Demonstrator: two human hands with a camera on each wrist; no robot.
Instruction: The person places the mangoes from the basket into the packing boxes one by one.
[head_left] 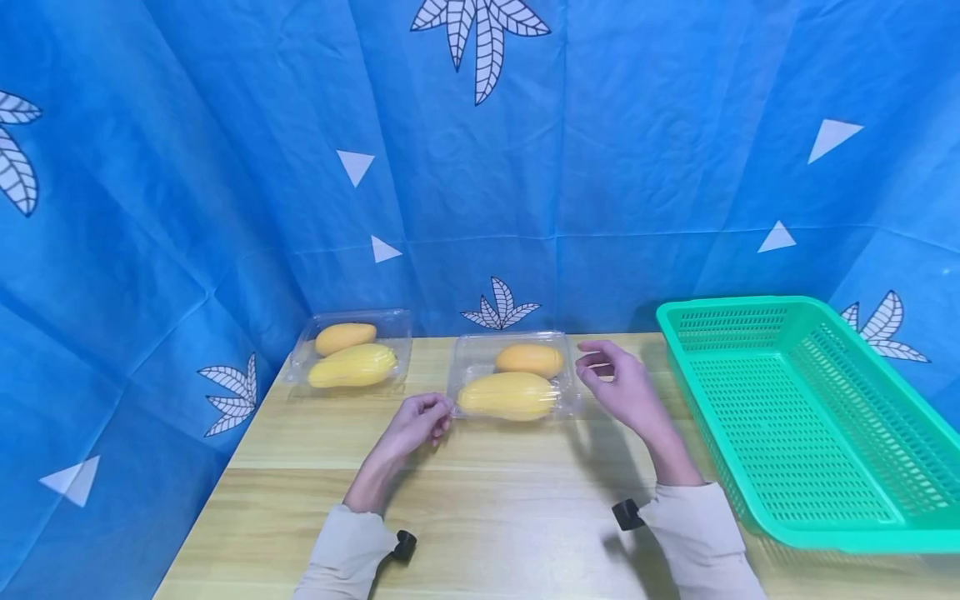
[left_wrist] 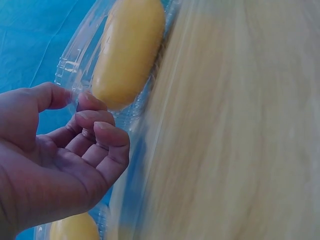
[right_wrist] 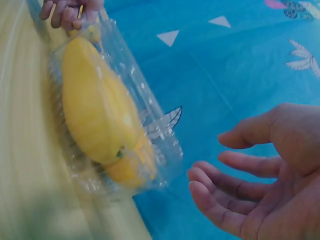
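Note:
A clear plastic box [head_left: 474, 352] lies near the table's far edge, with a larger yellow, papaya-like fruit [head_left: 510, 397] and a smaller orange-yellow, mango-like fruit [head_left: 529, 360] inside. My left hand [head_left: 422, 421] pinches the box's near left corner between thumb and index finger; in the left wrist view, the other fingers of that hand [left_wrist: 65, 150] are loosely curled. Just right of the box, my right hand [head_left: 617, 385] is raised with nothing in it. The right wrist view has its fingers [right_wrist: 220, 205] spread and bent a little, apart from the box.
A second clear box [head_left: 401, 327] with two yellow fruits stands at the far left of the wooden table [head_left: 315, 492]. A green perforated basket [head_left: 720, 450] takes up the right side. Blue patterned cloth [head_left: 465, 183] hangs behind the table and at its sides.

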